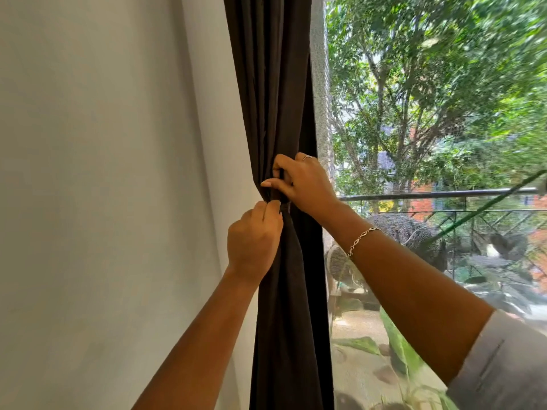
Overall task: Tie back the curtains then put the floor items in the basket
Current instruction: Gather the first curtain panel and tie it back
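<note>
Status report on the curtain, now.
Left hand and right hand both gripping the dark curtain at the cinch. Curtain gathered. Nothing in the way.

Daylight comes in through the window [429,173] at right, bright on the trees [414,84] outside. The wall [103,173] at left is evenly lit, with soft vertical shading. The curtain [272,84] is nearly black, its folds barely visible. The upper right corner smears with blur, and the railing [429,193] bows from wide-angle distortion.

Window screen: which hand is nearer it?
Right. The right hand grips the dark curtain at its screen-side edge, beside the window screen; the left hand grips the wall-side edge.
</note>
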Available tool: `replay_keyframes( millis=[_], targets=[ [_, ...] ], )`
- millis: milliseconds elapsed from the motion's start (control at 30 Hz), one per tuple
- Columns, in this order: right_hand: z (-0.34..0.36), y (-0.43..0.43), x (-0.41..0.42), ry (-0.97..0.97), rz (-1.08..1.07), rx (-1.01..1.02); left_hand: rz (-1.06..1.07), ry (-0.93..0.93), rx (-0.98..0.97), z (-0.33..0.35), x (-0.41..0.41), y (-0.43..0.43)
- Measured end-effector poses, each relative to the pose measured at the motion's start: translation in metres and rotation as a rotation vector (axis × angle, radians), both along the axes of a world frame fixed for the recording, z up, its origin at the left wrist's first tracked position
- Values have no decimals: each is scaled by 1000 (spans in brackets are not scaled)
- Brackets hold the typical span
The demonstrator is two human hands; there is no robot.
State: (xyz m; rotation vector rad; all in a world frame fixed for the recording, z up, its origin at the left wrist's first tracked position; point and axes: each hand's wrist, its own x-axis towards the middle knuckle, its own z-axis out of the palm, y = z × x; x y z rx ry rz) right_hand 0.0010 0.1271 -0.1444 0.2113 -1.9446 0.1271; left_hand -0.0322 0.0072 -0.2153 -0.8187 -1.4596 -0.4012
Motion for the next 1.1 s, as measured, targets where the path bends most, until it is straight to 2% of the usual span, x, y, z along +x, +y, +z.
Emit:
replay_keyframes(
  millis=[67,200,367,500,567,633,700,800,900,1100],
  targets=[
    [-1,-1,-1,34,-22,1,-91,-146,-15,0,4,1],
    [-3,1,-3,28,-46,31,-281,-650,24,8,8,-1],
    [-8,1,-2,-15,-1,-11,-524,-994,-91,18,8,-3],
    [-7,-1,-2,-107,-15,-48,-637,-1341,-54,32,12,-4],
    [-10,0,2,-222,63,-141,-624,-1505,-8,38,12,-6],
    [-17,0,12,-290,277,-358,-600,-1559,-7,40,9,-9],
    [-32,-2,22,-200,451,-601,-596,-1565,-23,40,7,-12],
    [-62,-12,31,-52,436,-869,-615,-1533,-87,37,9,-9],
    [-78,-20,35,-180,333,-960,-640,-1499,-105,33,13,-2],
    [-78,-18,47,-340,513,-1060,-672,-1486,-40,30,15,0]
  ],
)
